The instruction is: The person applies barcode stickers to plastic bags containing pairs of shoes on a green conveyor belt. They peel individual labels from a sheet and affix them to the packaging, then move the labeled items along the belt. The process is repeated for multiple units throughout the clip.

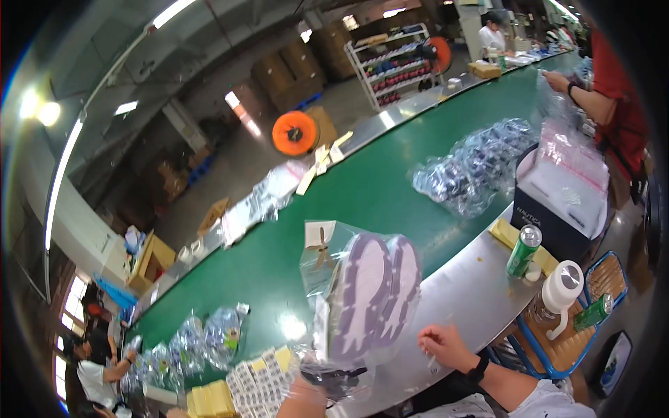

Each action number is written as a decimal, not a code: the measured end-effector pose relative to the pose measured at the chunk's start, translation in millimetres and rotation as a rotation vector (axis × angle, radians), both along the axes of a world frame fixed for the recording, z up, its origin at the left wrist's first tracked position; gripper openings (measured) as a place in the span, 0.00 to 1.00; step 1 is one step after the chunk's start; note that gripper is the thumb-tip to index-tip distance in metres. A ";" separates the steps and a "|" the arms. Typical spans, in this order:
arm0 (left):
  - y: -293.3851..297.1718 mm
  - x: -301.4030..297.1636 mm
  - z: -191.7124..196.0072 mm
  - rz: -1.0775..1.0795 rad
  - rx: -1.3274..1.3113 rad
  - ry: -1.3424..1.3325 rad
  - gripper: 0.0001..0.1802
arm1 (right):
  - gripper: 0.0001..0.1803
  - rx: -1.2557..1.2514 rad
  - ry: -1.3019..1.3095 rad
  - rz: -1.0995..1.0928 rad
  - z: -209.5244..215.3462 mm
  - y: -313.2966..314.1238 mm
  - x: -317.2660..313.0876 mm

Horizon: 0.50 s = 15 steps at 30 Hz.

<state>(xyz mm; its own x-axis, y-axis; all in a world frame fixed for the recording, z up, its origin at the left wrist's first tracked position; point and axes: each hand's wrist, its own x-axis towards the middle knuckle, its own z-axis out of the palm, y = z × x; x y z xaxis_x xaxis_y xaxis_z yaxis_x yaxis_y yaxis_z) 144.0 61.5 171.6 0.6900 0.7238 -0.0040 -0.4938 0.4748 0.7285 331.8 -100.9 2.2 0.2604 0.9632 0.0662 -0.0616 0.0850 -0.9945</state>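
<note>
A pair of shoes [364,296] with pale pink and purple soles stands upright in a clear plastic bag [312,268], soles toward me. My left hand [310,386] comes up from the lower edge and grips the bag's lower end; film and shoes hide most of its fingers. A dark band or strap lies under the film by the wrist. To the right of the bag, my right hand [446,346] is apart from it above the metal table edge [481,279]. Its fingers are curled together, with a small whitish bit at their tips that I cannot make out.
Bagged shoes [481,164] lie on the green belt [362,188], more [185,348] at lower left. Sticker sheets [261,380] lie near my left forearm. Right: a dark box [543,202], green can [524,251], white bottle [561,289] and stool [606,279]. Co-workers flank the belt.
</note>
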 end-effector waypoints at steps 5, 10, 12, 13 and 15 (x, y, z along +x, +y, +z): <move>29.1 47.8 39.7 0.268 0.608 0.281 0.09 | 0.08 0.045 -0.208 -0.042 13.5 -0.4 -3.7; -4.3 105.1 50.8 0.527 0.980 0.411 0.03 | 0.10 0.012 0.159 -0.062 22.0 -3.7 12.7; -11.9 109.9 52.8 0.595 1.002 0.358 0.03 | 0.12 0.174 0.305 -0.164 70.2 -7.9 26.0; -15.9 112.0 54.1 0.627 0.982 0.299 0.04 | 0.15 0.233 0.313 -0.204 104.1 -10.6 31.2; -22.0 112.5 58.1 0.684 0.952 0.233 0.04 | 0.21 0.351 0.297 -0.208 177.7 -21.1 39.4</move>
